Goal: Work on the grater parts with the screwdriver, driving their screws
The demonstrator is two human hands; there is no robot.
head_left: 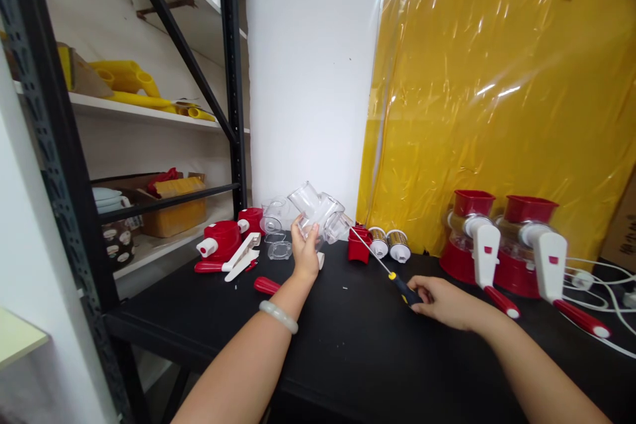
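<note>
My left hand (305, 248) is closed round a clear plastic grater housing (318, 212), held up above the black table. In my right hand (437, 299) is a screwdriver (380, 264) with a dark blue and yellow handle. Its long shaft slants up to the left, and the tip meets the right end of the housing; whether it sits on a screw is too small to tell. Below my left wrist lies a red crank handle (267, 286). A red hopper (358, 243) and two grater drums (399, 246) stand beyond the shaft.
Two assembled red and white rotary graters (472, 238) stand at the right, near white cables (596, 285). On the left lie red bases (221, 240), white crank arms (243, 257) and clear parts (279, 250). A black-framed shelf (233, 79) rises beside the table (348, 331).
</note>
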